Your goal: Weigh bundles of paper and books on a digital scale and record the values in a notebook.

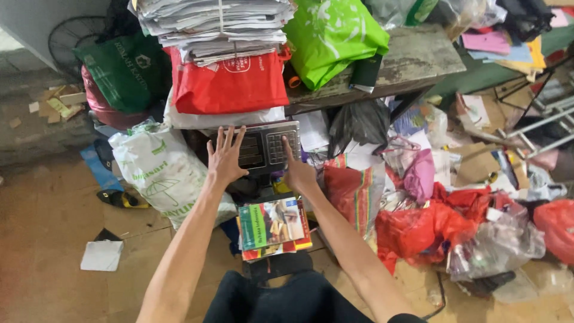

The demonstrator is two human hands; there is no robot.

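Head: scale display point(263, 148) faces person, long axis left-right.

We see the scale point(263, 149) at centre frame, our left hand point(226, 158) on its left edge, our right hand point(299, 172) at its keypad. Books point(273, 227) sit stacked just below it. Papers point(218, 27) pile on a bag point(230, 84) above; sacks point(164, 173) lie left, bags point(436, 224) right.

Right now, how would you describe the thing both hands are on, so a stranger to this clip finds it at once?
Start at the worn grey bench with the red bag hanging off its front edge. Just below that bag sits a weighing scale's display head, with the left hand spread flat on its screen side and the right hand pointing a finger at its keypad. It is the only hard grey keyed box among soft bags and paper.
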